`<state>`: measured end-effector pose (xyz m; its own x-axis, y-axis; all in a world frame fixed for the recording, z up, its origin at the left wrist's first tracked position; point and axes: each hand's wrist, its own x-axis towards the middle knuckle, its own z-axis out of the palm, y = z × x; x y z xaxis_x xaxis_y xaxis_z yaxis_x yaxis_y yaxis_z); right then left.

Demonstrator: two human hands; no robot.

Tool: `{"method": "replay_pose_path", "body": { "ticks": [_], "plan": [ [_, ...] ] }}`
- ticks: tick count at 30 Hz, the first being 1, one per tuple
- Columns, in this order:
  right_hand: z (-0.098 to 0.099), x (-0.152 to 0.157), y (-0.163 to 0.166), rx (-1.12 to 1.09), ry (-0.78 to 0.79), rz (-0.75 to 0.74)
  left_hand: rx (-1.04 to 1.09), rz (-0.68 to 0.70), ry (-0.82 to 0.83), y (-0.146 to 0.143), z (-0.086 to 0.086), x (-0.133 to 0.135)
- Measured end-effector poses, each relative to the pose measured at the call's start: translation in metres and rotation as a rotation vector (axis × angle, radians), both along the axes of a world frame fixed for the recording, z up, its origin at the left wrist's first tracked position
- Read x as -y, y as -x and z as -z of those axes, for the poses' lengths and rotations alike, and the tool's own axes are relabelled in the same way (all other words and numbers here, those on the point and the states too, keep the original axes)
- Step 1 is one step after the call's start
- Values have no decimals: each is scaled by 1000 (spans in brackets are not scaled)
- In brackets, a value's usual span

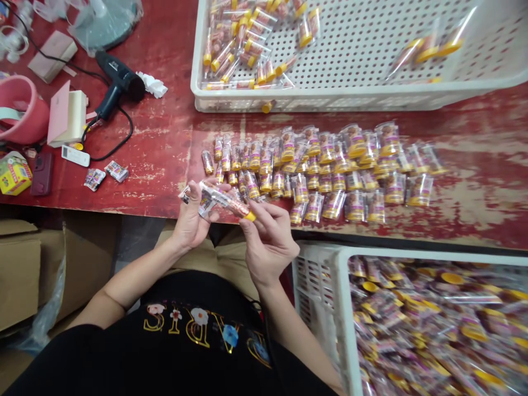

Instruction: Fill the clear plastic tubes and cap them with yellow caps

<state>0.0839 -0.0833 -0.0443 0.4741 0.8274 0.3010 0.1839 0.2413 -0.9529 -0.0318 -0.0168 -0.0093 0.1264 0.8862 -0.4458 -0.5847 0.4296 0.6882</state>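
Over the table's front edge, my left hand (pixel 190 223) is closed around printed clear plastic sleeves (pixel 206 202). My right hand (pixel 270 239) pinches a clear tube (pixel 234 205) by its yellow cap, fingers and thumb pressed together. The tube tilts, its far end at the sleeves; whether that end is inside one I cannot make out. Just beyond my hands, rows of short yellow-capped tubes in printed sleeves (pixel 325 148) lie on the red table (pixel 165 137).
A white perforated basket (pixel 330 96) with bare tubes stands at the back. Another white crate (pixel 342 297), full of sleeved tubes, sits at lower right. On the left are a hair dryer (pixel 117 82) with its cord, a pink basket (pixel 25 118) and two sleeve bundles (pixel 116 171).
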Motion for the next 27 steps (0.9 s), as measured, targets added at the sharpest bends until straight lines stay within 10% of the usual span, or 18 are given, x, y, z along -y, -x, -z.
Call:
{"method": "replay_pose_path", "body": {
  "ticks": [7, 27],
  "plan": [
    [1, -2, 0, 27, -17, -182, -15, 66, -32, -4, -1, 1],
    [3, -27, 12, 145, -21, 8, -39, -25, 11, 5, 13, 2]
  ]
}}
